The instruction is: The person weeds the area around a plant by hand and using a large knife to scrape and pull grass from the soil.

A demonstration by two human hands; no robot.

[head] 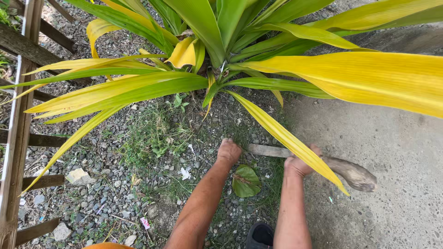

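Note:
My left hand (229,151) reaches down to the gravelly ground at the foot of a big plant (217,41) with long green and yellow leaves; its fingers are curled down into the grass and stones, and what they hold is hidden. My right hand (301,162) is closed around the handle of a tool with a muddy curved blade (353,174) pointing right over the concrete. A wooden handle end (267,150) sticks out left of that hand. A long yellow leaf (286,138) crosses over my right hand.
A wooden fence (16,138) stands along the left edge. Gravel with tufts of grass (152,138) and a fallen green leaf (246,181) lies in front of me. Concrete paving (392,152) is on the right. My dark shoe (260,235) shows at the bottom.

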